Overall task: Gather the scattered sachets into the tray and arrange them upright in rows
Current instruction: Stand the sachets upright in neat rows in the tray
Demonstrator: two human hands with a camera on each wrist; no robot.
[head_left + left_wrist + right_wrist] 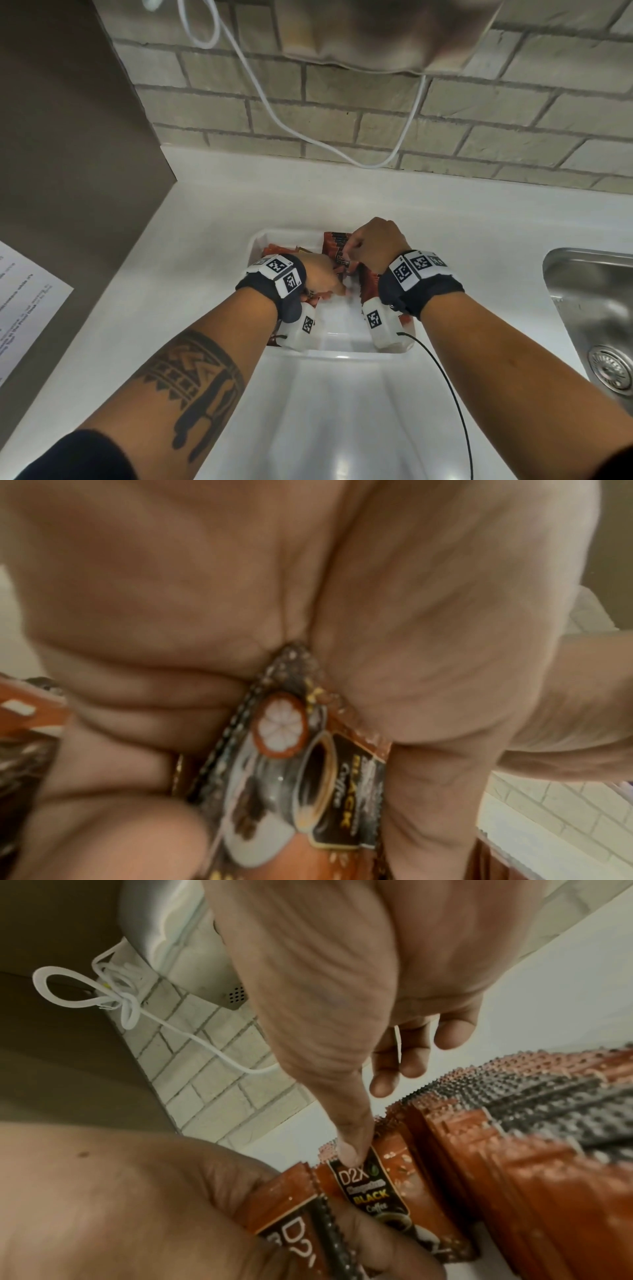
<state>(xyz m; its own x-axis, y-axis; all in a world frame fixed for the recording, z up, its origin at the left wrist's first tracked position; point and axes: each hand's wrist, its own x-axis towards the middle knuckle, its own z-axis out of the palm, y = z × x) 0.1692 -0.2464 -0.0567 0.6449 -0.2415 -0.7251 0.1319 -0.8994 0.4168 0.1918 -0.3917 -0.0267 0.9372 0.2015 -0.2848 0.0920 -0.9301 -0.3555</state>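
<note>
On the white countertop [205, 212], a shallow white plastic tray [255, 245] sits at the centre, with a printed paper sheet [27, 301] far off at nine o'clock. At the tray's nine o'clock side, the left hand [322, 275] curls its fingers round a small bunch of orange-brown foil coffee sachets [291, 764], which are wedged between thumb and fingers. Just beside it at three o'clock, the right hand [373, 245] presses its thumb tip on one sachet, its other fingers loosely bent over a packed upright row of sachets [514, 1150] standing along the tray's right side. Farther off at three o'clock lies a steel sink [596, 308].
</note>
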